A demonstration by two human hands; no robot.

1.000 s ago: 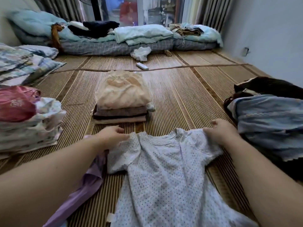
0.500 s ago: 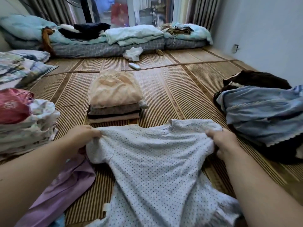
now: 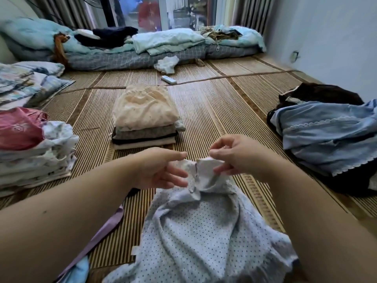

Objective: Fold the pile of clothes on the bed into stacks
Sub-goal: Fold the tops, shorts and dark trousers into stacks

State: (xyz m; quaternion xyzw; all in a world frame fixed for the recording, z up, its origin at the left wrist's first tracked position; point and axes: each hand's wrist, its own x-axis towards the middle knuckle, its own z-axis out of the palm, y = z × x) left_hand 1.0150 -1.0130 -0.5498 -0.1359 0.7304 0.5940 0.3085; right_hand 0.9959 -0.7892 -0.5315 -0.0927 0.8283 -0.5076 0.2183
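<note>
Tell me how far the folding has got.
Done: the middle stack on the mat and the taller left stack look folded. In hand: the dotted shirt, bunched, its top pinched by the right hand, the left hand open beside it. Left: the blue garment and dark garment heaped at right, and the purple garment under the left arm.

The white blue-dotted cloth garment [image 3: 195, 231] looks soft, matt and creased. The brown woven floor mat [image 3: 224, 111] is ribbed, rough, faintly shiny. The cream cloth [image 3: 142, 111] topping the folded stack is crinkled; the lilac fabric strip [image 3: 106, 226] smooth; the small white remote [image 3: 168, 79], plastic.
</note>
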